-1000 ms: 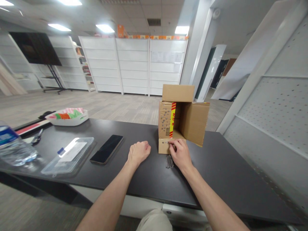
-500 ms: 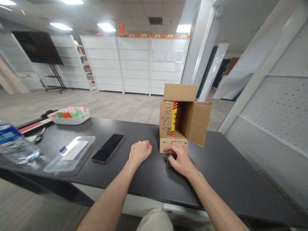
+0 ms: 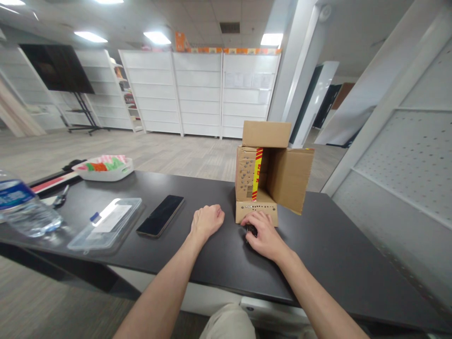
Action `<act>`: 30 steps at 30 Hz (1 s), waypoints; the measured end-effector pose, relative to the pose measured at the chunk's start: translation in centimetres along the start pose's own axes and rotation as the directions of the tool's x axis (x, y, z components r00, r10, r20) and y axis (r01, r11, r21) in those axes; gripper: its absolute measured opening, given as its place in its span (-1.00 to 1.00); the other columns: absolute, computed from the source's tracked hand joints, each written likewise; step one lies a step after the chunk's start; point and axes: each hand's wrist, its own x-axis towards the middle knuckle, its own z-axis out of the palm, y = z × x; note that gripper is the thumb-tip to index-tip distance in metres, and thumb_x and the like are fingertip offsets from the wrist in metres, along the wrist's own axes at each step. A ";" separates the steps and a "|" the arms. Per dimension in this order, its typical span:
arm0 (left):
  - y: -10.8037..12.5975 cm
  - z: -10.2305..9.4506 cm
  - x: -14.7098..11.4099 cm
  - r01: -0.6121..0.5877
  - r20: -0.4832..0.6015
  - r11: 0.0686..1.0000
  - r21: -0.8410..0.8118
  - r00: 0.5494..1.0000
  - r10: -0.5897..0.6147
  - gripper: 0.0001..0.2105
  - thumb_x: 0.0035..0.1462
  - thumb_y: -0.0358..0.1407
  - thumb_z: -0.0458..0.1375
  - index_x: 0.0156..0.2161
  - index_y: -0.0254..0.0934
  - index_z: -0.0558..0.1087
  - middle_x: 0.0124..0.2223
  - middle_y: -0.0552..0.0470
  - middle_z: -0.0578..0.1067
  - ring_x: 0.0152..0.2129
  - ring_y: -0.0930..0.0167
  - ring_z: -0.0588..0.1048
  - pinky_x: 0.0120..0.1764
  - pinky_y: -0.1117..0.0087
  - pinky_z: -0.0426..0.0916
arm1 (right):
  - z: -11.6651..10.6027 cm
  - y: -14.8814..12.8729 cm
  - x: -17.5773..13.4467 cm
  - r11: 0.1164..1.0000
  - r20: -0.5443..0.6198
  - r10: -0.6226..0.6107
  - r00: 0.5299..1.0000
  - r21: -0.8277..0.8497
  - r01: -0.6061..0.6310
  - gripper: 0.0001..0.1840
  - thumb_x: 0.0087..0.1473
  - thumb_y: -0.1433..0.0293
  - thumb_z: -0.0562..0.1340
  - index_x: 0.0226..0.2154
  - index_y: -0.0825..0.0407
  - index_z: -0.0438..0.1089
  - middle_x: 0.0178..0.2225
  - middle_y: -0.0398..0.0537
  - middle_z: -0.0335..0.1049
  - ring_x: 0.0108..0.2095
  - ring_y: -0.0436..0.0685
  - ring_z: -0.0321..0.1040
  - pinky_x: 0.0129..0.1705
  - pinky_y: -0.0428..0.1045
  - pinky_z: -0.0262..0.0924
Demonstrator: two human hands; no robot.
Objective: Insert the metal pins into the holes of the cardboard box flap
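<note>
A cardboard box [image 3: 246,172] stands on the dark table with its opening toward me. Small round metal heads dot its left flap, and the lower flap [image 3: 257,207] has a row of small holes. Just in front of that flap, my right hand [image 3: 263,234] curls its fingers and thumb around a bunch of thin, dark, nail-like metal pieces [image 3: 252,230], partly hidden under the palm. My left hand [image 3: 208,219] rests on the table left of the box as a loose fist, with nothing visible in it.
To the left lie a black phone [image 3: 161,216], a clear plastic case [image 3: 106,223] and a water bottle [image 3: 26,207]. A white basket [image 3: 106,175] with colourful contents sits farther back. A perforated white panel [image 3: 416,165] rises along the right side.
My right hand has come off the lower flap toward me, and its fingers have closed in over the metal pieces. The left hand has stayed in place.
</note>
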 end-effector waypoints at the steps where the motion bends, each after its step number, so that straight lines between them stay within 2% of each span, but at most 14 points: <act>1: 0.0 0.0 0.0 -0.003 -0.002 1.000 -0.001 1.000 0.003 -0.67 0.18 -0.21 -0.15 -0.28 -0.22 0.46 -0.26 -0.14 0.53 -0.30 0.24 0.52 -0.28 0.33 0.29 | 0.0 0.0 0.0 1.000 0.002 0.001 1.000 -0.005 -0.001 -0.73 -0.15 0.57 0.11 -0.34 -0.01 0.33 -0.31 -0.10 0.32 -0.21 0.13 0.18 -0.14 0.04 -0.01; 9: 0.1 -0.2 -0.1 0.010 0.009 1.000 -0.012 1.000 -0.010 -0.68 0.18 -0.21 -0.15 -0.28 -0.21 0.46 -0.25 -0.15 0.53 -0.28 0.25 0.51 -0.25 0.32 0.29 | -0.3 -0.5 0.1 1.000 -0.013 -0.006 1.000 -0.003 0.006 -0.89 -0.04 0.48 0.15 -0.38 -0.01 0.31 -0.34 -0.10 0.32 -0.23 0.14 0.19 -0.16 0.04 0.01; 15: 0.0 -0.1 0.0 -0.001 -0.001 1.000 -0.002 1.000 0.001 -0.68 0.18 -0.21 -0.14 -0.28 -0.21 0.46 -0.26 -0.14 0.54 -0.30 0.25 0.52 -0.28 0.33 0.29 | -0.3 -0.5 0.0 0.999 0.022 -0.014 1.000 -0.035 0.015 -0.84 -0.11 0.54 0.12 -0.41 0.00 0.29 -0.37 -0.12 0.31 -0.25 0.12 0.19 -0.19 0.02 -0.02; 22: 0.2 -0.3 -0.1 0.031 0.014 1.000 -0.006 0.999 -0.031 -0.67 0.19 -0.21 -0.14 -0.26 -0.21 0.47 -0.24 -0.13 0.54 -0.27 0.27 0.51 -0.25 0.36 0.28 | -0.1 -1.1 0.1 0.995 0.062 -0.085 0.994 -0.036 0.088 -0.72 -0.12 0.59 0.10 -0.33 -0.02 0.32 -0.29 -0.11 0.33 -0.19 0.12 0.19 -0.16 0.03 -0.02; 30: 0.0 0.0 0.0 0.002 0.004 1.000 0.001 1.000 -0.002 -0.66 0.20 -0.20 -0.15 -0.26 -0.21 0.47 -0.25 -0.13 0.53 -0.29 0.27 0.52 -0.25 0.35 0.29 | -0.2 -1.8 0.0 0.992 0.134 -0.084 0.987 -0.085 0.096 -0.81 -0.08 0.59 0.07 -0.43 -0.01 0.25 -0.30 -0.12 0.29 -0.21 0.13 0.13 -0.19 0.04 -0.04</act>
